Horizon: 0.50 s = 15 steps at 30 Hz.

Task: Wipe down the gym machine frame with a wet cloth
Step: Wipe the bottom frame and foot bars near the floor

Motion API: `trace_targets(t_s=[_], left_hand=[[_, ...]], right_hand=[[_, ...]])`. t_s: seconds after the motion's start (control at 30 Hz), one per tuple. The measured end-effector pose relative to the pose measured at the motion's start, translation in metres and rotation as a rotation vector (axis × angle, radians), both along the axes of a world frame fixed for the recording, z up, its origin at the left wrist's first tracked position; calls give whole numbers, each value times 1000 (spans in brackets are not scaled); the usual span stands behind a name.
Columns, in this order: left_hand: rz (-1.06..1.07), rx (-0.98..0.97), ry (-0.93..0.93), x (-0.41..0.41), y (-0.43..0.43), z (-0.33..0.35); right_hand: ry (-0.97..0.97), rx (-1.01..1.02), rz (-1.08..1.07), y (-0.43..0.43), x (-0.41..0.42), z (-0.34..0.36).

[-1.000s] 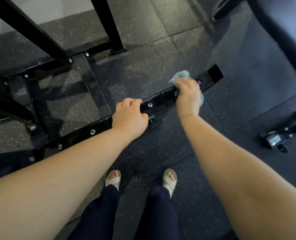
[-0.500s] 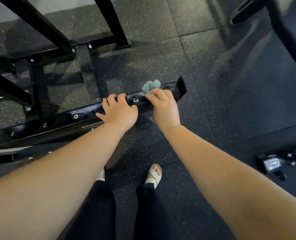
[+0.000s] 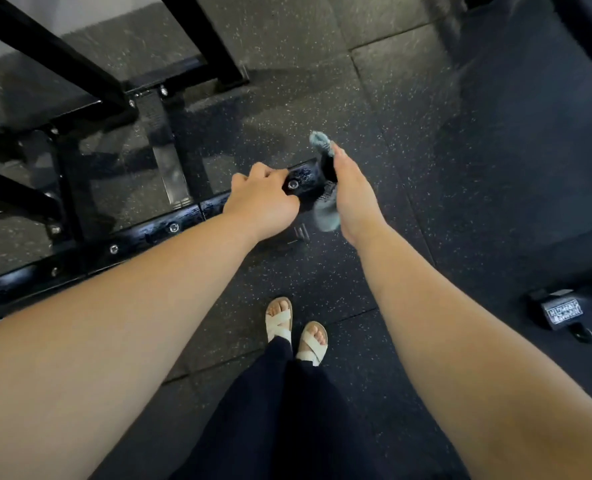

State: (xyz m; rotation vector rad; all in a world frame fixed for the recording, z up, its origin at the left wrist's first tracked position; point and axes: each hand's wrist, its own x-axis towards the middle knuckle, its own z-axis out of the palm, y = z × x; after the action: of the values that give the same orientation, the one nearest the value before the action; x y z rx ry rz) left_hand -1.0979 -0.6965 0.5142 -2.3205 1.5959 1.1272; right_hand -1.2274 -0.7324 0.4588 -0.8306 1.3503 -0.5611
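A black bolted frame rail (image 3: 142, 237) of the gym machine lies low across the speckled rubber floor, ending near the middle of the view. My left hand (image 3: 263, 199) grips the rail close to its end, fingers curled over the top. My right hand (image 3: 351, 199) presses a teal wet cloth (image 3: 325, 209) flat against the rail's end cap; the cloth sticks out above the fingertips and below the palm.
More black frame bars (image 3: 62, 67) and uprights (image 3: 215, 39) rise at the upper left. A small black labelled foot of another machine (image 3: 561, 311) sits on the floor at the right. My sandalled feet (image 3: 296, 327) stand just behind the rail.
My right hand slid the cloth off the top of the rail and round onto its end face. My left hand shifted along the rail toward the end. The view moved left.
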Motion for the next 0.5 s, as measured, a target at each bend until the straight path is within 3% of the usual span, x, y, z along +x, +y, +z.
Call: trace_targets(t_s=[0.13,0.23,0.37,0.5], left_hand=[[-80,93,-21,-1,-5,6],[-62,67,-50,-4,-6,4],[171,-14,-85,-25,-13,-2],[363,-171,2,-50,-32,-11]], right_hand=[[-50,225,15,-28,-2,-30],[-64,214,-26,-20,-9,-43],[-247,121,-27,-4,-19,-22],[-167,139,164,-19,-14,-51]])
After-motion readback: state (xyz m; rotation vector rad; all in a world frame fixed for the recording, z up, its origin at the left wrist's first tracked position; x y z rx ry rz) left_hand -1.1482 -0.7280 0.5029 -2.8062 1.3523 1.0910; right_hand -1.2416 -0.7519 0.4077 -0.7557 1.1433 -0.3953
